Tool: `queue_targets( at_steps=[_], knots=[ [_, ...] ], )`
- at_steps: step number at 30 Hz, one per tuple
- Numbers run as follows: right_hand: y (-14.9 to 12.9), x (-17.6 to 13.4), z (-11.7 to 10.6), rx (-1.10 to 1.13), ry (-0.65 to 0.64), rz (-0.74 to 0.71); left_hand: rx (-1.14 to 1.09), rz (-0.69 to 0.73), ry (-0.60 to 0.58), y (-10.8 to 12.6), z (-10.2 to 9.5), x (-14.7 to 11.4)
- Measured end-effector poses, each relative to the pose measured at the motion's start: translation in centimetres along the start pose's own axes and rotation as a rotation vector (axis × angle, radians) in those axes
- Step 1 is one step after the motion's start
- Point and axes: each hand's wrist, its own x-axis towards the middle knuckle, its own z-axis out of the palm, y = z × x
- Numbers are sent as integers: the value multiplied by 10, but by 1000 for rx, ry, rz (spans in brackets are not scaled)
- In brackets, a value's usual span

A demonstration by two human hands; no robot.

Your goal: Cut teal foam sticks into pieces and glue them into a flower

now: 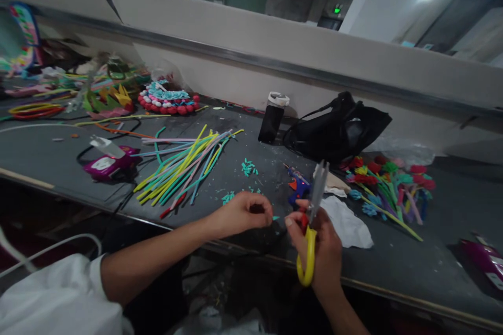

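Note:
My left hand is closed in a pinch above the table's front edge. A small teal piece shows right at its fingertips. In my right hand are scissors with a yellow handle, blades pointing up and away from me. Something red shows by the fingers at the handle; it may be part of the scissors. Short teal cut pieces lie in a small pile beyond my left hand, with another little heap beside the wrist. To the left spreads a bundle of coloured chenille stems.
A blue glue gun and white tissue lie near my right hand. Behind stand a black tumbler and a black bag. Fuzzy flowers lie right; a purple device with a plug sits left.

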Motion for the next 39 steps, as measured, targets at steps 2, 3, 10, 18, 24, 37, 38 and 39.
queue_targets(
  at_steps=[2, 3, 10, 18, 24, 37, 38, 39],
  knots=[
    [3, 2, -1, -89, 86, -37, -271, -54, 90, 2, 1, 0],
    [6, 1, -1, -140, 103, -70, -385, -50, 131, 3, 2, 0],
    [19, -17, 18, -260, -60, -209, -739, 66, 180, 5, 14, -4],
    [14, -20, 24, -232, -66, -285, -749, 66, 158, 6, 20, -9],
    [18, -20, 25, -231, -74, -286, -762, 39, 172, 8, 24, -9],
    [17, -24, 26, -204, -85, -246, -826, 20, 196, 4, 27, -7],
    [17, -24, 27, -208, -82, -246, -827, 19, 199, 4, 27, -7],
    [18, -24, 27, -211, -78, -241, -829, 19, 201, 4, 28, -7]
  ],
)
